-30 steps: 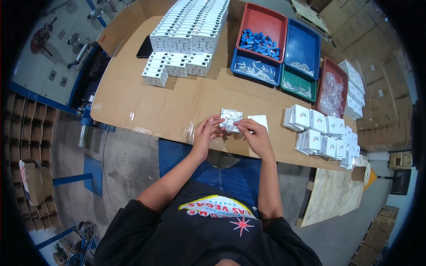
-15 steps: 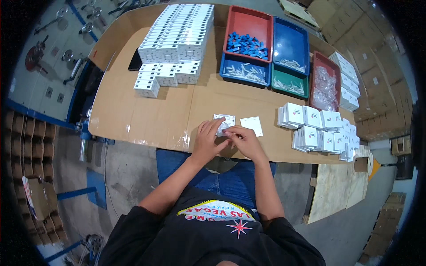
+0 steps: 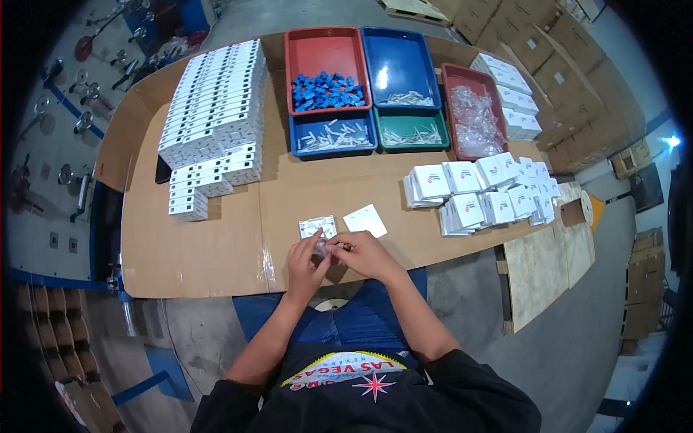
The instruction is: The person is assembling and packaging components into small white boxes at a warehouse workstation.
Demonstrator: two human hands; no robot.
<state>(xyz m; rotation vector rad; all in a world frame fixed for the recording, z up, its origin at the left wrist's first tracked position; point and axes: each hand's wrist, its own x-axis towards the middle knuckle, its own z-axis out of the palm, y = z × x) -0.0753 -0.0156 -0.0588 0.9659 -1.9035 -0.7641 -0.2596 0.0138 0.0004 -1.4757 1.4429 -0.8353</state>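
Near the table's front edge, both hands meet over a small crumpled clear plastic bag (image 3: 320,248). My left hand (image 3: 303,268) has its fingers curled against the bag's left side. The fingertips of my right hand (image 3: 363,254) pinch the bag from the right. What lies inside the bag is too small to make out. Just beyond my fingers lies a flat white box (image 3: 317,225) with printed marks, partly covered by my left fingers. A square white card or leaflet (image 3: 365,221) rests to its right.
Tall rows of white boxes (image 3: 216,108) stand at the left. At the back are a red tray (image 3: 325,43) of blue pieces, blue and green trays of white sticks, and a dark red tray (image 3: 460,72) of clear bags. Stacked white leaflets (image 3: 462,209) sit at the right.
The view has shifted, so the table and trays appear lower at right and further left. My hands stay together at the plastic bag, with the fingers slightly closer together.
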